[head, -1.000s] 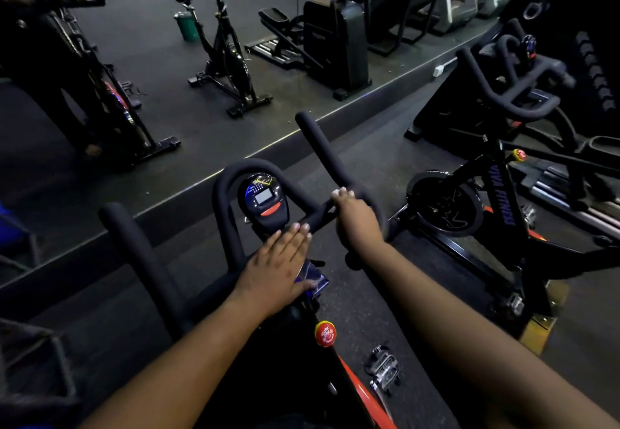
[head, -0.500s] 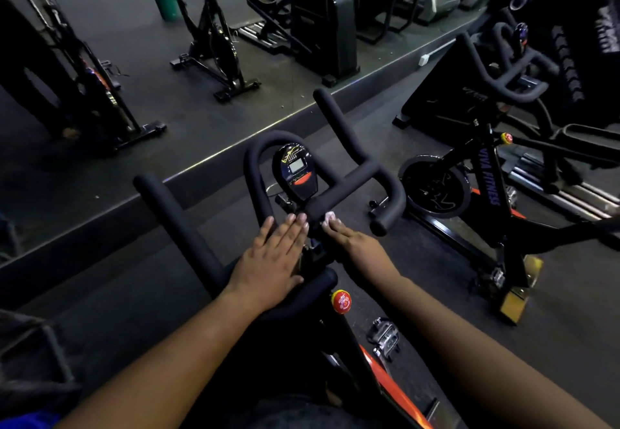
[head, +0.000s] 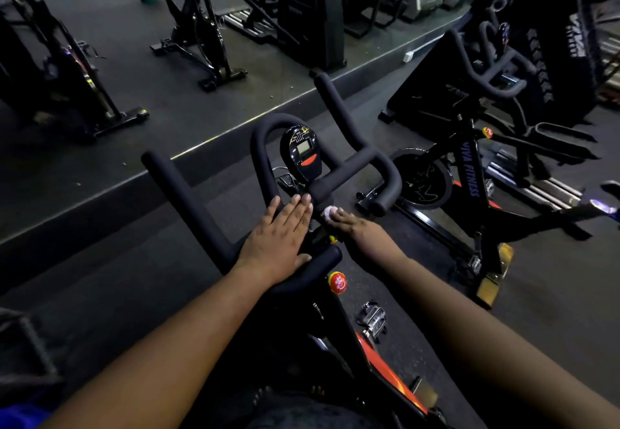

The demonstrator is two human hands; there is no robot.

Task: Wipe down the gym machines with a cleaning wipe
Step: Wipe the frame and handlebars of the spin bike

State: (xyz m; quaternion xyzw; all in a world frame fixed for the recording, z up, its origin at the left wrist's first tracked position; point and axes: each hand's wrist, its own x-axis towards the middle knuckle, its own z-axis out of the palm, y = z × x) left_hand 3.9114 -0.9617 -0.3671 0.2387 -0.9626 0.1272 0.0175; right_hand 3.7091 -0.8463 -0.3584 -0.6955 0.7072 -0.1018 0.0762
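Black foam covers the handlebars [head: 362,163] of the near spin bike. Left hand [head: 280,232] lies flat, fingers straight and together, pressing on the bar junction just below the console [head: 302,155]. Right hand [head: 355,227] reaches to the stem beside it, fingertips holding a small pale wad, probably the cleaning wipe [head: 329,211], against the bar; its grip is partly hidden, so whether it pinches or just presses I cannot tell. Progress, as a judgement: wiping sits at the centre of this one bike. No surface shows clearly as cleaned. Second bike [head: 469,173] to the right and far machines look untouched; most remains.
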